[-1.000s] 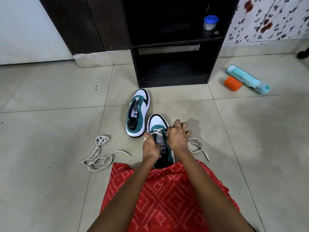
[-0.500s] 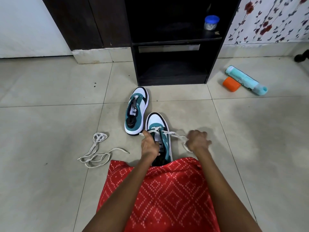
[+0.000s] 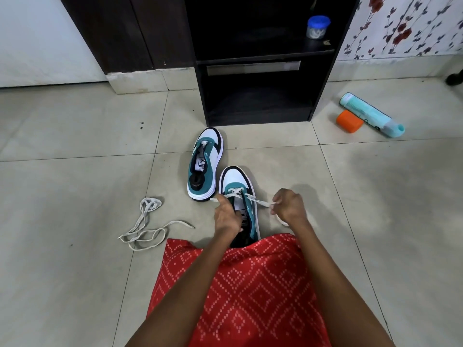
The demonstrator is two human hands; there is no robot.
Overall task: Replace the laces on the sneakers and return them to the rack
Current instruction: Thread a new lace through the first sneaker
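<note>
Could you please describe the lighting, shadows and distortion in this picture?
Head view: soft, even light; the right hand casts a faint, diffuse shadow on the floor tiles to its right; the interior of the rack is nearly black, with little detail; tile joints bow, as a wide-angle lens would make them; the near sneaker and its lace look sharp.

The far sneaker point(image 3: 204, 164) and near sneaker point(image 3: 236, 179), 2 alike, are teal, white and black. The loose lace point(image 3: 147, 226) looks cream. The cloth point(image 3: 250, 284) is red with white dotted diamonds. The rack point(image 3: 323, 78) is black, the jar lid point(image 3: 318, 21) blue.
</note>
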